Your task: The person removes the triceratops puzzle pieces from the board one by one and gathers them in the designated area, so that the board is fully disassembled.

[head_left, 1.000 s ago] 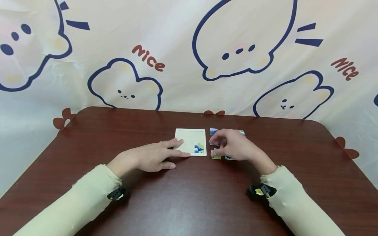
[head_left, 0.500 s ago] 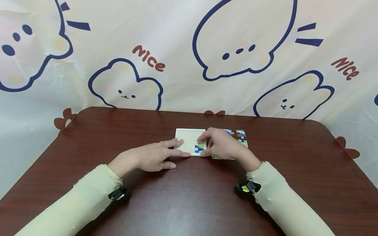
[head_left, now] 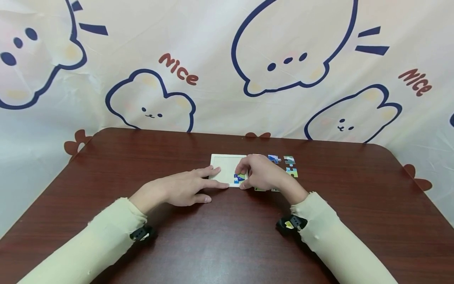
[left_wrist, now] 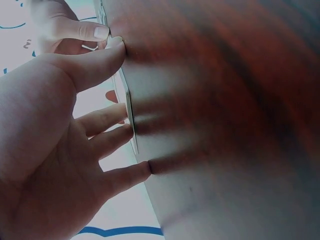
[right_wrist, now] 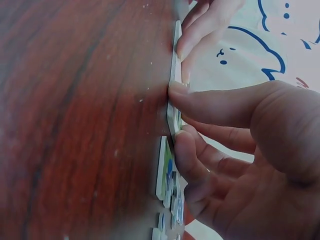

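Observation:
A white puzzle tray (head_left: pixel 222 162) lies flat on the table, with a blue-and-green puzzle piece (head_left: pixel 238 180) in its near right corner. My left hand (head_left: pixel 184 187) rests with fairly straight, spread fingers over the tray's left side and near edge. At the right corner, my right hand (head_left: pixel 264 172) bends its fingers down to the piece. Its thumb (right_wrist: pixel 200 104) touches the tray's near edge in the right wrist view. Finger and thumb pinch about that piece, which they partly hide.
Several loose puzzle pieces lie right of the tray, among them a purplish piece (head_left: pixel 273 159) and a green-and-blue piece (head_left: pixel 292 172). My right hand covers others. A brown wooden table (head_left: pixel 220 240) carries everything. Behind it hangs a printed white cloth (head_left: pixel 216 106).
My right hand has moved left from above the loose pieces to the tray's right corner, then slightly closer to the piece there. My left hand has stayed put.

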Available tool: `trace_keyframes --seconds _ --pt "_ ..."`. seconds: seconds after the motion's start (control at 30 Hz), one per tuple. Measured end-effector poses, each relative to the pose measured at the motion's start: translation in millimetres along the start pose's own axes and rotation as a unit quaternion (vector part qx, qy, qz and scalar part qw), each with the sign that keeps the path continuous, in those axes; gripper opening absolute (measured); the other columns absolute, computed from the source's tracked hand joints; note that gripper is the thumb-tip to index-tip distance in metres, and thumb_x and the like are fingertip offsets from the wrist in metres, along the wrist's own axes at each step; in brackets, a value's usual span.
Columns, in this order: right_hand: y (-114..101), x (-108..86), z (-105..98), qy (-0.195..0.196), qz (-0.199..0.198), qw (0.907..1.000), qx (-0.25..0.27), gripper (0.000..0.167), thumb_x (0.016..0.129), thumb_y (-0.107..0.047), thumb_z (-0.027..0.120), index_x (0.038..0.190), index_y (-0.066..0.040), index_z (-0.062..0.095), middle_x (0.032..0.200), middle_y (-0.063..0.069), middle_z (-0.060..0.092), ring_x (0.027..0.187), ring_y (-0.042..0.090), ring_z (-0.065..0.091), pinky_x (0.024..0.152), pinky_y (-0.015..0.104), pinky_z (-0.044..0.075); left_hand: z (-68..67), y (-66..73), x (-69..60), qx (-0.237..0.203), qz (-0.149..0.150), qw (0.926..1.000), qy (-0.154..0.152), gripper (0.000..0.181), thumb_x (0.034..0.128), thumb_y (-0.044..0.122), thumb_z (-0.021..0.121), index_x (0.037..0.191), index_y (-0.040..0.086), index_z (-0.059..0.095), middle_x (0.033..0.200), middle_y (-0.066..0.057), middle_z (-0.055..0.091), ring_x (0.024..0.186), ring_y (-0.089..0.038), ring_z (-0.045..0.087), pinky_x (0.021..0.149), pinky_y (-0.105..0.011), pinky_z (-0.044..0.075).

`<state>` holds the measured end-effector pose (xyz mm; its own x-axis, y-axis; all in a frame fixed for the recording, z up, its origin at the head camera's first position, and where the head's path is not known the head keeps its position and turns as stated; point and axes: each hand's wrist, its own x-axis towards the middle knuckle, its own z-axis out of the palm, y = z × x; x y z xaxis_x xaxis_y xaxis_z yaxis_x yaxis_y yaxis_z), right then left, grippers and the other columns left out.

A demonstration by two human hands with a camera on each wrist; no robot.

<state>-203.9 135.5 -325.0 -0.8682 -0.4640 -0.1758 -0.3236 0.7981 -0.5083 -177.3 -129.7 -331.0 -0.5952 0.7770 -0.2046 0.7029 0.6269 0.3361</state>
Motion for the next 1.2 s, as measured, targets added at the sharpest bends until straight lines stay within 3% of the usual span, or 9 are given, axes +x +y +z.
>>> trace_keyframes --seconds 0.37,1.2 --pt "-1.6 2.4 -1.7 -0.011 0.01 0.9998 0.012 0.027 0.085 -0.013 0.09 0.107 -0.015 0.075 0.099 0.003 0.068 0.091 0.02 0.059 0.083 0.034 0.05 -0.4 0.0 0.3 -0.001 -0.001 1.0 0.0 0.053 0.1069 0.024 0.065 0.158 0.033 0.053 0.174 -0.018 0.031 0.16 -0.042 0.034 0.123 -0.061 0.039" --pt "-3.0 -2.1 3.1 0.014 0.028 0.9984 0.047 0.034 0.081 -0.008 0.092 0.106 -0.017 0.071 0.107 0.006 0.068 0.09 0.021 0.062 0.081 0.034 0.053 0.5 0.9 0.2 0.002 0.002 1.0 0.002 0.053 0.1072 0.024 0.064 0.158 0.033 0.053 0.174 -0.018 0.031 0.161 -0.041 0.032 0.124 -0.06 0.039"
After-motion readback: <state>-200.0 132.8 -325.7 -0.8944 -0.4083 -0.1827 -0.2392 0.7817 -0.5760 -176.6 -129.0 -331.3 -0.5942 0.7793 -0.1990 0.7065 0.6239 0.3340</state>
